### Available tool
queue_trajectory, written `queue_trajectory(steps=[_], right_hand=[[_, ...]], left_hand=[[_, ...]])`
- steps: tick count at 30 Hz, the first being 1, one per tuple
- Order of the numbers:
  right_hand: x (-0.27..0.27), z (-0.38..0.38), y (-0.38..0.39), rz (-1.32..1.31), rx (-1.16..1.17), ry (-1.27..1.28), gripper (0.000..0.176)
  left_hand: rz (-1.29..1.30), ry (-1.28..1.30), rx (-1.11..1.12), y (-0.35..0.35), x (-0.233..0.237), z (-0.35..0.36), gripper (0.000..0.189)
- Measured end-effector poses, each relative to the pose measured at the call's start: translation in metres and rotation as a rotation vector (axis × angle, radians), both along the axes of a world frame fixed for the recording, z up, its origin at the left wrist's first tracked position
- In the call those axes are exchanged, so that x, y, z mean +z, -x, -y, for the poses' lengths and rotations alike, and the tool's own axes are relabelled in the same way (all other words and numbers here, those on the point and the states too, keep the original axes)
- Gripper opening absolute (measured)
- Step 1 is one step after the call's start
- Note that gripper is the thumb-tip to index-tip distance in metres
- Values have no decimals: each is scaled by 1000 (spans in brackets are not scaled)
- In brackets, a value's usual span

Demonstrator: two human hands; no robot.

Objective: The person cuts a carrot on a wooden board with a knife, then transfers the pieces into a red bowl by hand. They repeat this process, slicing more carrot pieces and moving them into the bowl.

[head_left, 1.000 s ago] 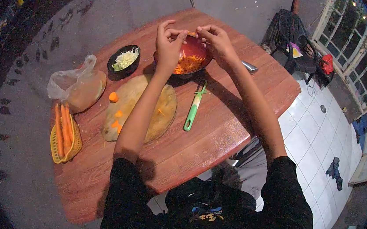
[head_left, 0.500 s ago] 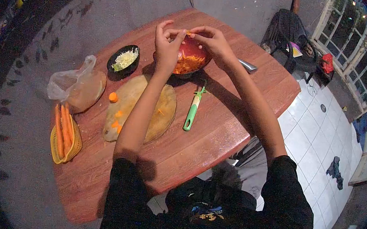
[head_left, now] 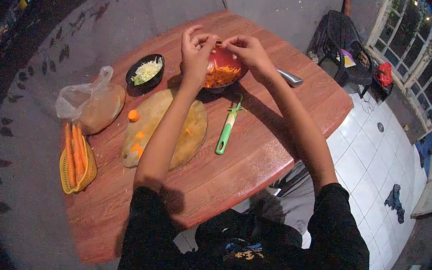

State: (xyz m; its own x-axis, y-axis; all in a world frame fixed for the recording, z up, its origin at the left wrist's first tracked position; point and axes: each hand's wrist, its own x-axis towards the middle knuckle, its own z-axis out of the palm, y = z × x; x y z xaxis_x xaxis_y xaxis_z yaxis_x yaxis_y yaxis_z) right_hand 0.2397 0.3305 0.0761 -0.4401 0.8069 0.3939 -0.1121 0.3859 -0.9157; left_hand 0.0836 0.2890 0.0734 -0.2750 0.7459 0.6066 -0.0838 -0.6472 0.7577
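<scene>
My left hand and my right hand are raised over a red-lined bowl holding shredded carrot. Thumb and fingers of each hand are pinched together, and the two pinches are slightly apart. Whatever lies in either pinch is too small to make out. Below my left forearm is a round wooden cutting board, bearing a carrot stub and small orange scraps. A peeler with a green and cream handle rests on the table to the board's right.
A black bowl of shredded pale vegetable stands left of the red one. Further left are a plastic bag and a yellow basket with whole carrots. A metallic handle lies right of my right wrist on the wooden table.
A small orange piece showed between my fingertips before; now it is not visible there. My right fingertips have dropped slightly, and a gap shows between the two hands.
</scene>
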Motion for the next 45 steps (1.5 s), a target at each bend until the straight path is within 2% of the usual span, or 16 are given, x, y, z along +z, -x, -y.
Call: queue_trajectory(steps=[1,3,6,10,12,15,19,22,25,29,41,45], right_hand=[[-1,-2,0,14,-3,-26,15],[-2,-6,0,32,-33,-26,16],[0,-2,-1,-12,-42,-16,19],[5,4,-4,-80,20,8,24],[6,4,-5,-50,18,-8,24],[5,4,-3,-20,-2,-17,23],[4,-1,-6,3,-50,-64,20],[6,-2,-6,-13,-75,-39,19],[2,-7,-7,-36,-33,-71,19],[1,-6,-5,-35,-32,-129,20],[4,-7,-7,98,-81,-214,17],[8,1,-5,146,-165,-273,18]], left_hand=[[0,0,-1,2,-1,-1,43],[-185,4,161,7,-5,-4,37],[-265,83,178,12,-8,-5,32],[-183,36,128,6,-8,-6,31],[-307,-57,166,0,-5,-1,32],[-387,17,181,0,-4,1,33],[-392,8,260,6,-8,-5,34],[-389,87,218,6,-7,-3,34],[-342,24,179,-1,-6,-2,33],[-403,-15,161,0,-6,-3,34],[-361,-6,162,-2,-1,3,36],[-331,-34,168,0,-5,-2,36]])
